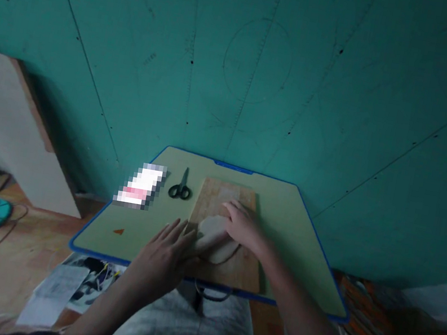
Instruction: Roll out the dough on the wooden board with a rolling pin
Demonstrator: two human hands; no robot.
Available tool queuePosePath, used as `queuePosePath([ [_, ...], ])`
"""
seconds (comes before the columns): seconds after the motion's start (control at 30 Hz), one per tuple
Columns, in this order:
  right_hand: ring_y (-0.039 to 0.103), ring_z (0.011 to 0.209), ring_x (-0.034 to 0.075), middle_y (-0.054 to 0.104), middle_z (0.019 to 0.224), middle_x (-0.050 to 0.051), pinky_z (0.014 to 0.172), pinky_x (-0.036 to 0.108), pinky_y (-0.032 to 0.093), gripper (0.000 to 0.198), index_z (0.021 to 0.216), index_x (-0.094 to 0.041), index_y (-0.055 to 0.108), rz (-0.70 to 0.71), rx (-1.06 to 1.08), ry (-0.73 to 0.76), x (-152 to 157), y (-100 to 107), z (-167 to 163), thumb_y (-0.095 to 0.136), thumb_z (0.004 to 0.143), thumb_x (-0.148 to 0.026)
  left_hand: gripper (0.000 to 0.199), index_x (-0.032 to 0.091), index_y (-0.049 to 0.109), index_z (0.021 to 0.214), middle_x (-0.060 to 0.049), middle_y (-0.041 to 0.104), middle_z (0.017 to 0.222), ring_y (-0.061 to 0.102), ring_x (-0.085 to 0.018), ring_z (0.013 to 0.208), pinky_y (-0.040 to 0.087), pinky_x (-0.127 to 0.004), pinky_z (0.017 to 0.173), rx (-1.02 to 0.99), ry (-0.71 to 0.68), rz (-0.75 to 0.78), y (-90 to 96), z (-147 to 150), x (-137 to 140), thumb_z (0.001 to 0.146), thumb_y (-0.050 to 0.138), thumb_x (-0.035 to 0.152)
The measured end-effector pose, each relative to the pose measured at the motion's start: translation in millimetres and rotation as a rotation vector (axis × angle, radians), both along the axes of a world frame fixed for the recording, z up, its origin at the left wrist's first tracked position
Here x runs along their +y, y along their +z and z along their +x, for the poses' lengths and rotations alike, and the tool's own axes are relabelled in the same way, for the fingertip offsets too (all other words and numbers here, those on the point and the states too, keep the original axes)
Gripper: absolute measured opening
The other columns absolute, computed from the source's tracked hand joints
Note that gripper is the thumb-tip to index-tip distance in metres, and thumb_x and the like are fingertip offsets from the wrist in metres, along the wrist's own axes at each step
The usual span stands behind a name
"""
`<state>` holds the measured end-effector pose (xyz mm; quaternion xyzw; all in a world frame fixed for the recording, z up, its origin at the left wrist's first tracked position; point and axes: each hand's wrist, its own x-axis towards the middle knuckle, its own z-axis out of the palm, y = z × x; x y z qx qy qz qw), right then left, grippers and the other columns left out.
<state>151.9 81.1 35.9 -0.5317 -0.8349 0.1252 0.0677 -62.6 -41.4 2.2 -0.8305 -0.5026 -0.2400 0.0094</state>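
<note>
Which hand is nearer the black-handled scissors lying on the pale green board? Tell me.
Left. The left hand lies flat below the black-handled scissors, on the same side of the brown wooden board. The right hand rests on the grey lump, farther right.

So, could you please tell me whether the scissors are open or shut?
Shut: the scissors lie flat on the green board, blades together in one line, handles side by side.

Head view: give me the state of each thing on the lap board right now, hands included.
Scissors: closed, lying flat, untouched.
Wooden board: flat on the green board.
Pale flat piece: lying on the wooden board, under both hands.
Left hand: open, palm down, on the piece's left edge.
Right hand: open, flat on the piece.
</note>
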Motion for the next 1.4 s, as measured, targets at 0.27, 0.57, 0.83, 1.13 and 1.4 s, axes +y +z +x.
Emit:
queuePosePath([
  [0.27, 0.055, 0.123, 0.028, 0.066, 0.128, 0.012, 0.105, 0.047, 0.035, 0.038, 0.115, -0.021, 0.067, 0.065, -0.069, -0.212, 8.9, 12.5, -38.6, 0.036, 0.096, -0.032, 0.049, 0.015, 0.046, 0.144, -0.017, 0.055, 0.145, 0.045, -0.034, 0.141, 0.05, -0.053, 0.106, 0.002, -0.085, -0.041, -7.9, 14.3, -8.4, 0.097, 0.051, 0.032],
  [0.57, 0.037, 0.141, 0.029, 0.056, 0.145, 0.01, 0.117, 0.046, 0.022, 0.042, 0.127, -0.02, 0.067, 0.139, -0.034, -0.149, -6.8, -3.8, -20.9, 0.043, 0.094, -0.031, 0.061, 0.017, 0.032, 0.154, -0.017, 0.049, 0.151, 0.038, -0.034, 0.145, 0.049, -0.056, 0.108, -0.037, -0.064, -0.015, -9.1, 24.8, -20.0, 0.096, 0.05, 0.026],
  [0.83, 0.033, 0.145, 0.027, 0.043, 0.156, 0.01, 0.121, 0.043, 0.021, 0.048, 0.138, -0.016, 0.061, 0.212, 0.042, -0.11, -24.0, -15.9, 8.0, 0.044, 0.093, -0.026, 0.069, 0.008, 0.021, 0.157, -0.021, 0.044, 0.154, 0.035, -0.033, 0.147, 0.053, -0.047, 0.106, 0.022, -0.043, 0.034, -8.7, 55.1, -41.6, 0.095, 0.048, 0.021],
  [1.13, 0.031, 0.147, 0.025, 0.039, 0.158, 0.015, 0.122, 0.043, 0.02, 0.053, 0.142, -0.012, 0.055, 0.195, 0.163, -0.094, -31.1, -27.8, 25.5, 0.036, 0.093, -0.019, 0.069, 0.002, 0.028, 0.153, -0.024, 0.038, 0.157, 0.033, -0.036, 0.147, 0.052, -0.046, 0.106, 0.149, -0.052, 0.08, -10.4, 67.9, -47.4, 0.091, 0.051, 0.02],
  [1.4, 0.031, 0.148, 0.023, 0.033, 0.161, 0.01, 0.121, 0.046, 0.027, 0.054, 0.147, -0.019, 0.048, 0.153, 0.312, -0.072, -40.8, -43.4, 50.0, 0.032, 0.096, -0.023, 0.06, 0.005, 0.045, 0.146, -0.022, 0.04, 0.156, 0.036, -0.035, 0.146, 0.045, -0.048, 0.112, 0.19, 0.02, 0.084, -4.3, 95.5, -61.8, 0.092, 0.051, 0.029],
])
